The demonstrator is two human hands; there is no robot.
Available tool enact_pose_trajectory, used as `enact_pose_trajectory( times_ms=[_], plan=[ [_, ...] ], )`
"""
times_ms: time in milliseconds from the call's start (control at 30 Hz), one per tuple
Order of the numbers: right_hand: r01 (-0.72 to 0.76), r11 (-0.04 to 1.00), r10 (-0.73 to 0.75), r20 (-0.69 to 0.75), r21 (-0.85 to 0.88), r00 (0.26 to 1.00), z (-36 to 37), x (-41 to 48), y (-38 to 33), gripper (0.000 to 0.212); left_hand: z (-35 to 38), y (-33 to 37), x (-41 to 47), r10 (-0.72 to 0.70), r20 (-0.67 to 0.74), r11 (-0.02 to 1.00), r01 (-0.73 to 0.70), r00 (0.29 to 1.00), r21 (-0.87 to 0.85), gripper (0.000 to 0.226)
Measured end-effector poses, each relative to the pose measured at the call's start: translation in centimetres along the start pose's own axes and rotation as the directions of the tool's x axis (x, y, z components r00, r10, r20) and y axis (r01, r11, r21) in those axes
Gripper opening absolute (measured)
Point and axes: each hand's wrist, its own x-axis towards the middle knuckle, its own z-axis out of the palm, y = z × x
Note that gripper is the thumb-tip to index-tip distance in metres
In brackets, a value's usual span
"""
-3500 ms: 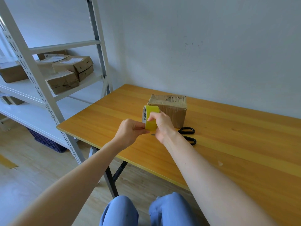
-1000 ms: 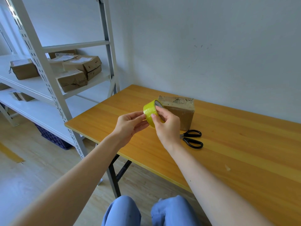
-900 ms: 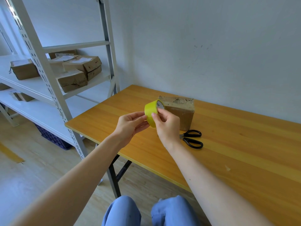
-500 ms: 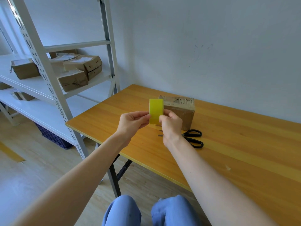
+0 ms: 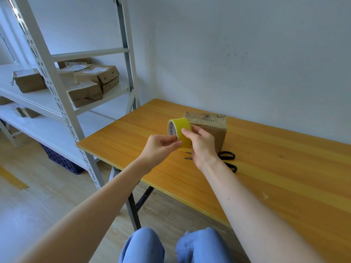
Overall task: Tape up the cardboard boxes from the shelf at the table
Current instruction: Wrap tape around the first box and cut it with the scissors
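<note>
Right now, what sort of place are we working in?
Likely a packing or stock room: metal shelf rack holding cardboard parcels, a box and scissors on the wooden table, yellow tape roll held above it.

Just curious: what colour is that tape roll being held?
The tape roll is yellow, best seen in the head view.

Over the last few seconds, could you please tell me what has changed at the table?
The yellow tape roll has been turned between the left hand and right hand: edge-on half a second ago, it now shows its printed core face on the left. Both hands kept hold of it; no strip is visibly pulled free. The cardboard box and scissors stayed put on the table.
</note>
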Motion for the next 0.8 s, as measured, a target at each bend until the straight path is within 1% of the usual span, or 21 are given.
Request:
enact_pose_trajectory(
  times_ms=[67, 100, 167, 200, 267, 333, 367, 433, 467, 633, 667, 767, 800],
  plan=[
    [0.005, 0.999, -0.004, 0.025, -0.05, 1.0, 0.1, -0.1, 0.0, 0.028, 0.1, -0.2, 0.1, 0.04, -0.02, 0.996, -0.039, 0.999, 0.084, 0.013],
    [-0.002, 0.996, 0.005, 0.034, -0.084, 0.999, 0.1, 0.0, 0.0, 0.024, 0.1, -0.3, 0.1, 0.058, -0.002, 0.992, -0.057, 0.998, 0.115, 0.013],
    [-0.009, 0.989, 0.018, 0.062, -0.149, 0.998, 0.2, -0.1, 0.0, 0.008, 0.0, -0.5, 0.0, 0.085, 0.04, 0.984, -0.091, 0.996, 0.155, 0.016],
    [-0.013, 0.986, 0.025, 0.07, -0.167, 0.997, 0.2, -0.3, 0.0, 0.007, 0.0, -0.6, -0.1, 0.097, 0.054, 0.981, -0.105, 0.994, 0.166, 0.018],
    [-0.029, 0.984, 0.043, 0.078, -0.175, 0.996, 0.2, -0.1, 0.0, 0.014, 0.2, -0.7, -0.2, 0.114, 0.07, 0.978, -0.124, 0.991, 0.166, 0.021],
    [-0.026, 0.986, 0.043, 0.102, -0.163, 0.994, 0.0, -0.1, 0.0, 0.016, 0.2, -0.8, -0.2, 0.119, 0.064, 0.978, -0.128, 0.991, 0.163, 0.02],
    [-0.022, 0.987, 0.041, 0.113, -0.161, 0.993, 0.0, -0.1, 0.1, 0.014, 0.2, -0.8, -0.2, 0.117, 0.058, 0.979, -0.125, 0.991, 0.163, 0.019],
    [-0.019, 0.989, 0.038, 0.127, -0.149, 0.991, -0.1, -0.2, 0.0, 0.005, 0.0, -0.8, 0.0, 0.104, 0.049, 0.98, -0.111, 0.993, 0.166, 0.018],
    [-0.017, 0.989, 0.035, 0.126, -0.145, 0.991, -0.1, -0.2, 0.0, 0.004, 0.0, -0.8, 0.0, 0.101, 0.048, 0.98, -0.108, 0.994, 0.169, 0.018],
    [-0.026, 0.989, 0.045, 0.128, -0.142, 0.991, 0.2, -0.4, -0.3, 0.025, 0.1, -0.7, 0.1, 0.123, 0.07, 0.97, -0.135, 0.99, 0.201, 0.019],
    [-0.039, 0.989, 0.057, 0.125, -0.143, 0.99, 0.2, -0.4, -0.4, 0.025, 0.1, -0.7, 0.1, 0.122, 0.074, 0.968, -0.135, 0.99, 0.213, 0.019],
    [-0.091, 0.986, 0.107, 0.111, -0.136, 0.988, 0.3, -0.5, -0.4, 0.013, 0.1, -1.1, 0.2, 0.115, 0.076, 0.959, -0.131, 0.99, 0.25, 0.018],
    [-0.1, 0.986, 0.115, 0.111, -0.132, 0.987, 0.3, -0.6, -0.4, 0.013, 0.1, -1.2, 0.2, 0.116, 0.078, 0.958, -0.133, 0.99, 0.253, 0.018]
  ],
)
